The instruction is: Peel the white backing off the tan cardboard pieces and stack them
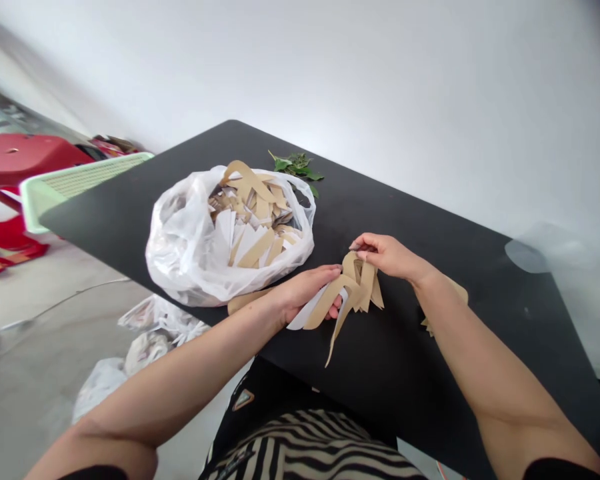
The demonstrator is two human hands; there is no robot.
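My left hand (314, 291) is closed around a few curved, paper-like strips (325, 303), tan and white, whose legs hang over the black table. My right hand (384, 253) pinches the top of a bunch of tan U-shaped strips (365, 283), right beside those in the left hand. The two bunches meet and overlap between my hands. To the left of them a white plastic bag (180, 247) stands open, full of loose tan and white strips (253, 233). Another tan piece (247, 300) lies partly hidden behind my left forearm.
Green leaves (297, 165) lie behind the bag on the black table (420, 373). More tan pieces (455, 290) show beside my right forearm. A pale green basket (85, 177) and red stools (25, 160) stand at the left. Plastic bags (155, 327) lie on the floor.
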